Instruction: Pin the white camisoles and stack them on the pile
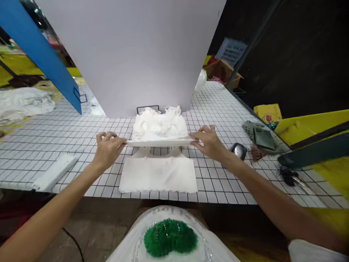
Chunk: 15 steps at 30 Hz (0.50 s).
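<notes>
My left hand [109, 148] pinches the left end of a white cloth garment [160, 143], and my right hand [207, 142] pinches its right end. Stretched level between them, it shows only as a narrow band seen edge-on. Below it, a white strappy top [158, 174] lies flat near the table's front edge, its straps pointing away from me and partly hidden under the band. Just beyond the band sit white gathered garments with straps [160, 124], perhaps joined to the held piece; I cannot tell.
A tall white board [141, 62] stands behind the garments on the grid-patterned table [218, 174]. To the left are a white bar-shaped object [56, 171] and a blue panel [40, 51]. A dark rounded object [239, 150] and a phone-like object [264, 138] lie at right.
</notes>
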Motion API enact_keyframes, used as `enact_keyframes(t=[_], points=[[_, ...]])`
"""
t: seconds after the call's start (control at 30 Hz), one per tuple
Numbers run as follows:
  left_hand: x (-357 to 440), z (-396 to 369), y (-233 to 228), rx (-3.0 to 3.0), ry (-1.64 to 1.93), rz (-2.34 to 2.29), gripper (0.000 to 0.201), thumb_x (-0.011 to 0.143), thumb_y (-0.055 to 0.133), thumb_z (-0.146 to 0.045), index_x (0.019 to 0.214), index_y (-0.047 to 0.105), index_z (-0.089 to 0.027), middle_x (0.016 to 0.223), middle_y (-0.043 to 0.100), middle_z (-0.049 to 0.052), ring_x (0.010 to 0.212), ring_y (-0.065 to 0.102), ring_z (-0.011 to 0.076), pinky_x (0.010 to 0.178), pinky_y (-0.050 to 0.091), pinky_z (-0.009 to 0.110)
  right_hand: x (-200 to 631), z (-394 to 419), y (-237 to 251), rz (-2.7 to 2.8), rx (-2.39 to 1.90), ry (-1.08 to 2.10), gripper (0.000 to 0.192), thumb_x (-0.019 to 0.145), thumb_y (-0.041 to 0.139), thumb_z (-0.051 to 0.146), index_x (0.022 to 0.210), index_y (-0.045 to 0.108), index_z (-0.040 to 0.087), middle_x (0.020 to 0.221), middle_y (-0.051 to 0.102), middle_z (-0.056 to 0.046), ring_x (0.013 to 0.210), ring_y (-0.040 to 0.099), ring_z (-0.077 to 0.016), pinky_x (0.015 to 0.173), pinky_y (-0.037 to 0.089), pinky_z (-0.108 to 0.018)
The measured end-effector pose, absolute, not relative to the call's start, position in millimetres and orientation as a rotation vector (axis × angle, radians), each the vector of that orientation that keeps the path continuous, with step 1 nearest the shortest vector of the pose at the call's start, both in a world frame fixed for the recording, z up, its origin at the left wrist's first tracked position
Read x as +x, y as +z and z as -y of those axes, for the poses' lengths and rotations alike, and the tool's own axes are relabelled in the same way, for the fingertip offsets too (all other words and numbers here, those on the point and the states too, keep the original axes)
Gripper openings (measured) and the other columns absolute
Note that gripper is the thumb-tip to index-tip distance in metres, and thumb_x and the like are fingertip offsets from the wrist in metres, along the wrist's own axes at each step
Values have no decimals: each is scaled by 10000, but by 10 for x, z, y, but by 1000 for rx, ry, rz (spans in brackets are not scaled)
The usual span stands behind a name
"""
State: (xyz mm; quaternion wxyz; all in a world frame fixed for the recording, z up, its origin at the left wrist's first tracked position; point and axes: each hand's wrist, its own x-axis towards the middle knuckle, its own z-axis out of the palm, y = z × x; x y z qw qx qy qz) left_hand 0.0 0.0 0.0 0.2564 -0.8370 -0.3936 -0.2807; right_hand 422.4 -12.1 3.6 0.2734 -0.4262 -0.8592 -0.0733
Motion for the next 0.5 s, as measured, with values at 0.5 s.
enact_keyframes(t=[0.5], points=[[21, 1184, -713, -2308, -876, 1403, 182, 901, 659, -132, 1006, 727, -265, 853, 744, 35, 899, 649, 262, 924, 315, 462, 3965, 1197, -632, 2159, -1142, -28, 178, 907, 551, 33, 894, 634, 190, 870, 641, -49, 854, 567, -201, 970, 436, -507]])
